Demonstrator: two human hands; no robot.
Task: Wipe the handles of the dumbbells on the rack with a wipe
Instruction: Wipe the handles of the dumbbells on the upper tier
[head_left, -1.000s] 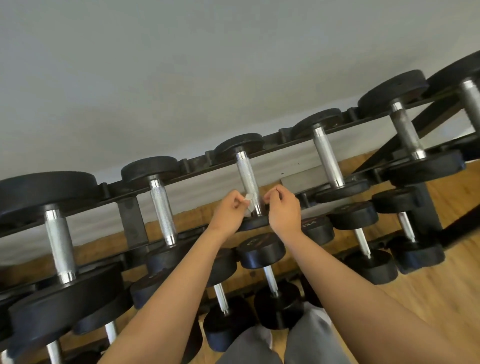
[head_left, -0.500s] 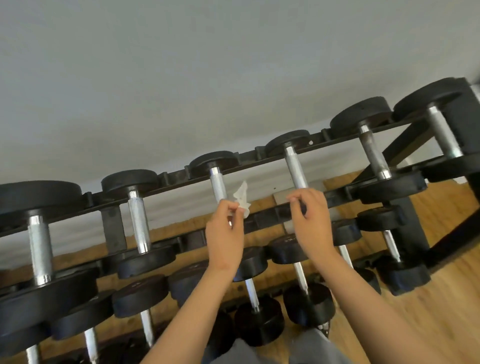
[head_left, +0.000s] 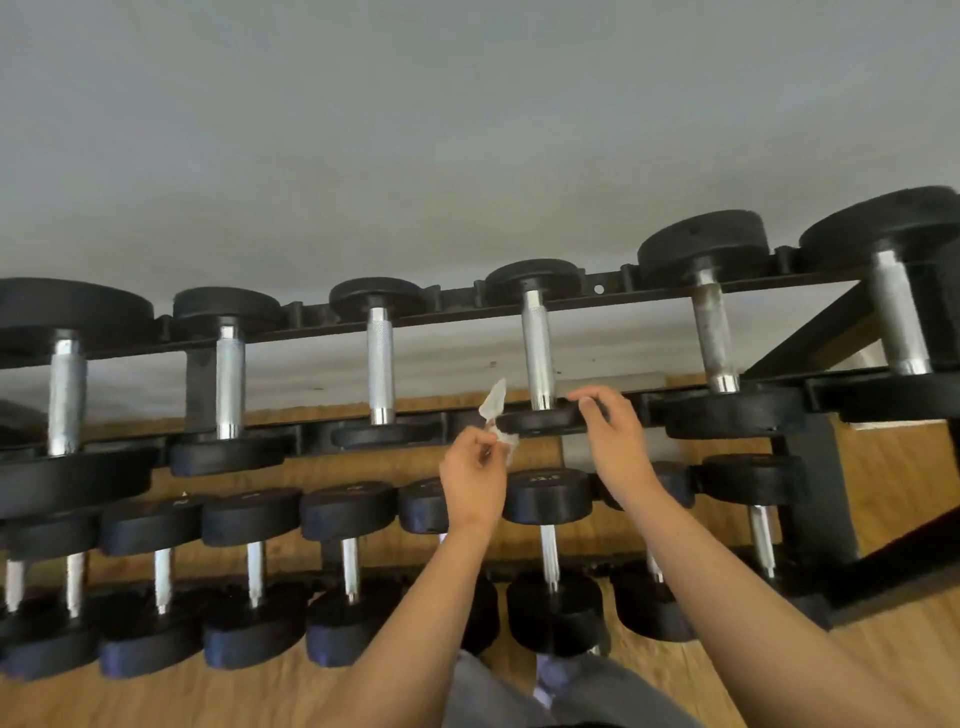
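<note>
The wipe (head_left: 494, 408) is a small crumpled white scrap, pinched between the thumb and fingertips of the left hand (head_left: 474, 475). Its free end sticks up just left of the front head (head_left: 537, 422) of a top-row dumbbell (head_left: 535, 283), clear of the metal. The knurled handle (head_left: 537, 345) above that head looks like the one to be done next, and nothing touches it yet. The right hand (head_left: 615, 441) sits at the head's right edge with thumb and forefinger curled close together. Whether it grips the rim or only touches it cannot be told. To wipe well, the person would likely open the scrap out flatter, fold it round the handle and run it the full length between the two heads. Twisting it as it goes would reach the hidden underside. Firm pressure should work it into the knurling, though so thin a scrap may snag or tear. Steadying the head would keep the dumbbell from rolling in the rack (head_left: 457, 304). More handles wait on either side and in the lower row.
</note>
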